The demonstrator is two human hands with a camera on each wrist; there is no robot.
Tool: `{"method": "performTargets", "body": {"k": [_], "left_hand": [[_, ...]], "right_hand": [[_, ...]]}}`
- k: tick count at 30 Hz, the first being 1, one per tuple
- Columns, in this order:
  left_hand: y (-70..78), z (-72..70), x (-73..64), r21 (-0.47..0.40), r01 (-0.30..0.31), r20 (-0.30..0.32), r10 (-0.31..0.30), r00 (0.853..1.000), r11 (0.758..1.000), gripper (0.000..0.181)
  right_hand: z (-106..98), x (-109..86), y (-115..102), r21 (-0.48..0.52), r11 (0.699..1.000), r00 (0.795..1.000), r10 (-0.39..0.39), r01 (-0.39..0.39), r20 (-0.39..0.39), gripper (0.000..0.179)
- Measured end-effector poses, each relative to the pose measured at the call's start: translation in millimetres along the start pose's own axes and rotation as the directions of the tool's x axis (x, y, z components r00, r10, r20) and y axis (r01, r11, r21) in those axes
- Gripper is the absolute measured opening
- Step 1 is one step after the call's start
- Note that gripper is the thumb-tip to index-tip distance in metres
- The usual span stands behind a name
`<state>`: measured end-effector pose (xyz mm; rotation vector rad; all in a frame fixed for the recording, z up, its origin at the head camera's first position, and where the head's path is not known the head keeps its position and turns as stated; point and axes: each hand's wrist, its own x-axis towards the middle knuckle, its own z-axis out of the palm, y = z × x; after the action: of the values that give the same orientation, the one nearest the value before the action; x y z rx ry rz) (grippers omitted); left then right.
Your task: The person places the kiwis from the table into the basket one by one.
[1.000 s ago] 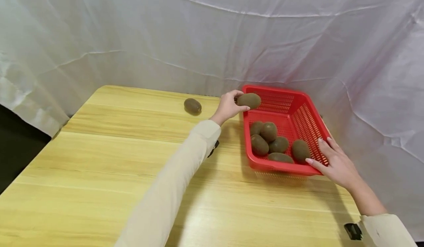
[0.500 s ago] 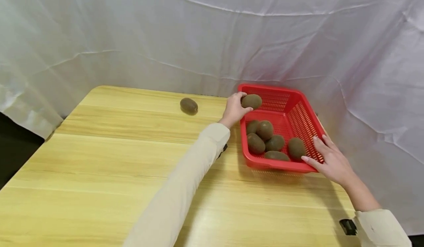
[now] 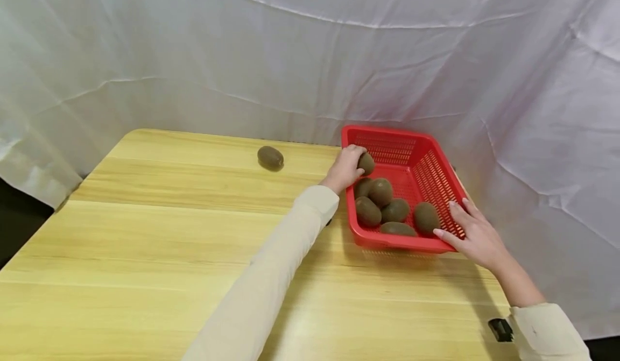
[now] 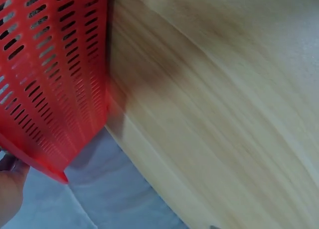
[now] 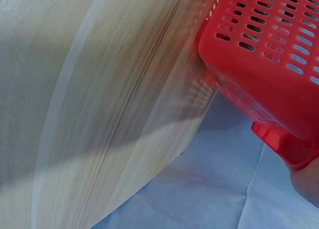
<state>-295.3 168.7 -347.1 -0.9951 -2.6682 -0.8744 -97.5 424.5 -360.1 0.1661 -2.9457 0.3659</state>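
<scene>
In the head view my left hand point(image 3: 346, 167) reaches over the left rim of the red plastic basket point(image 3: 353, 232) and grips a brown kiwi point(image 3: 366, 163) just inside it. Below that fruit, several kiwis point(image 3: 381, 191) lie in the basket's near part. My right hand point(image 3: 479, 242) holds the basket's near right corner, thumb on the front rim and fingers over the right side. In the left wrist view only part of the left hand point(image 4: 10, 189) shows behind the basket rim; its kiwi is hidden there. The right wrist view catches a bit of the right hand point(image 5: 306, 184) under the rim.
One more kiwi point(image 3: 270, 158) lies on the wooden table point(image 3: 145, 232) near its back edge, left of the basket. A pale cloth point(image 3: 232, 54) hangs behind the table and along its right side.
The left hand has carried its kiwi over the rim and lowered it into the basket. The right hand stays on the basket's corner. The whole view has shifted slightly.
</scene>
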Motion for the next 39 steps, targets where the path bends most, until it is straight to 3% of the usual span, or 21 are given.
{"method": "performTargets", "body": {"k": [7, 14, 19, 24, 30, 39], "left_hand": [[7.4, -3.9, 0.4, 0.111, 0.013, 0.091, -0.023, 0.996, 0.994, 0.036], [1.4, -2.4, -5.4, 0.042, 0.029, 0.065, -0.031, 0.997, 0.999, 0.034], [-11.0, -4.9, -10.7, -0.051, 0.008, -0.043, -0.011, 0.999, 0.999, 0.032], [-26.3, -17.2, -16.0, -0.135, 0.046, -0.124, -0.063, 0.99, 0.99, 0.032], [-49.5, -35.7, -27.2, -0.146, 0.133, -0.11, -0.15, 0.983, 0.98, 0.037], [-79.0, -56.9, -48.5, -0.134, 0.206, -0.097, -0.219, 0.971, 0.969, 0.041]], "right_hand": [[0.6, 0.4, 0.5, 0.0, 1.0, 1.0, -0.002, 0.002, -0.008, 0.077], [3.8, -0.2, 0.2, 0.006, 1.0, 1.0, -0.008, 0.008, -0.004, 0.075], [4.5, -0.4, 0.8, 0.009, 1.0, 1.0, -0.004, 0.005, -0.01, 0.075], [3.3, -0.6, 2.7, 0.011, 1.0, 1.0, -0.005, 0.005, -0.004, 0.074], [2.4, -0.4, 1.8, 0.011, 1.0, 1.0, -0.006, 0.006, 0.008, 0.074], [3.8, 0.4, 3.9, 0.011, 1.0, 1.0, -0.022, 0.022, -0.009, 0.074]]}}
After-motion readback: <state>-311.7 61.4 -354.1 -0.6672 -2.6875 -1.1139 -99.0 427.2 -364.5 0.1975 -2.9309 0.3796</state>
